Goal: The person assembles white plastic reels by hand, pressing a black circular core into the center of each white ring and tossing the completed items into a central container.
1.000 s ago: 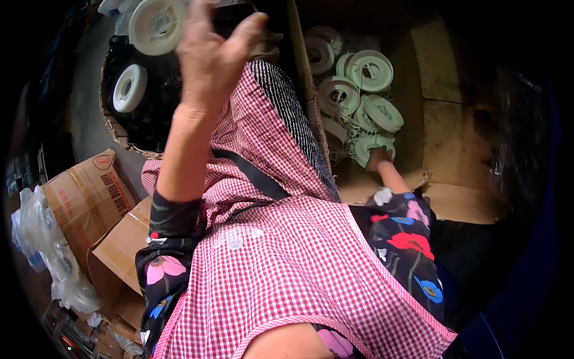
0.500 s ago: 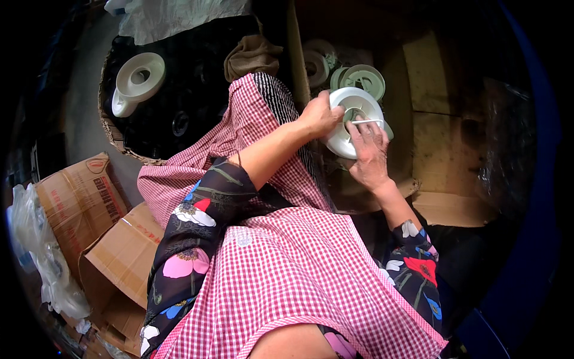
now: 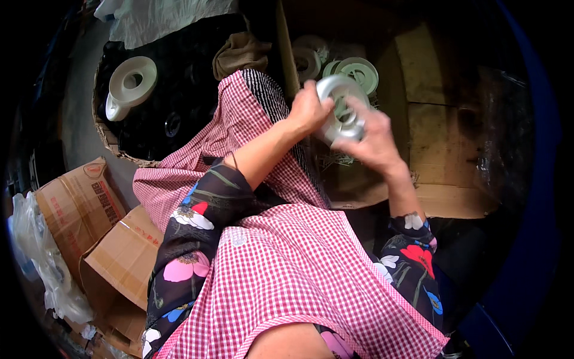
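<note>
My left hand [image 3: 309,112] is closed on the left rim of a white plastic ring [image 3: 327,87], thumb on top. The ring is wide and round with an open middle, tilted and a little blurred, above an open cardboard box. At its right edge is my right hand [image 3: 378,139], thumb and fingers apart and smeared by motion. Whether that hand touches or grips the ring I cannot make out. Inside the box, just beyond the ring, lie pale green-white round plastic parts [image 3: 363,70] and another white ring [image 3: 307,64]. Thin pale scraps [image 3: 336,158] lie below the ring.
The cardboard box [image 3: 445,128] has tall walls. At left, a white round part with a spout-like end [image 3: 134,81] lies on black plastic in a second container, near a brown cloth [image 3: 242,54]. More cartons [image 3: 81,200] and clear plastic bags [image 3: 48,263] stand lower left.
The ring has tilted and shifted slightly up and left with my left hand. My right hand's fingers have come out of its middle, and the thin white piece by them no longer shows.
</note>
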`<state>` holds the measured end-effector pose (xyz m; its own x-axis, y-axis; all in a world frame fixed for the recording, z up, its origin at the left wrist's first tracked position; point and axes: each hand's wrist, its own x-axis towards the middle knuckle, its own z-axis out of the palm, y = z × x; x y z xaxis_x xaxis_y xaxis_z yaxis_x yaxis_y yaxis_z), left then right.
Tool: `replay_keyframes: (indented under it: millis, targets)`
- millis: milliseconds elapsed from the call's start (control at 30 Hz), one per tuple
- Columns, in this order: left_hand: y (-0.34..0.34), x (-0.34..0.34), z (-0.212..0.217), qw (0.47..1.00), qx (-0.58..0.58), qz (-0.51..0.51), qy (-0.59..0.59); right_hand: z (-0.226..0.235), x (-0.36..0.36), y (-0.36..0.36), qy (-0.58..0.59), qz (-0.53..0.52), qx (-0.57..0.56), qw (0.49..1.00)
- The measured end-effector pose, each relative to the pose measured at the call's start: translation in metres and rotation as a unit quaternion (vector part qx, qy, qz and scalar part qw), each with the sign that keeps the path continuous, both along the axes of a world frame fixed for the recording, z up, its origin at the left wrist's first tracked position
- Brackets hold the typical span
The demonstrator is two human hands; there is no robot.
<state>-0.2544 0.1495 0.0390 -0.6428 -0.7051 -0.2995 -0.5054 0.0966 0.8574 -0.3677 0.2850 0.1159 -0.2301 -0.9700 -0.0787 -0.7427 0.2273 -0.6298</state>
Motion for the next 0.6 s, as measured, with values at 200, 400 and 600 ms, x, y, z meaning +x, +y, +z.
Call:
replay_keyframes:
  millis: [200,400,600]
  targets:
    - [-0.063,0.029,0.079,0.947,0.128,0.223,0.195,-0.091,-0.072,0.035,0.219,-0.299,0.113,0.922]
    - [-0.084,0.055,0.102,0.82,0.339,0.205,0.414,-0.176,-0.083,0.07,0.283,-0.199,0.309,0.886]
    - [-0.021,0.004,0.044,0.889,0.424,0.019,0.172,-0.123,-0.114,0.053,0.002,-0.367,0.03,0.93]
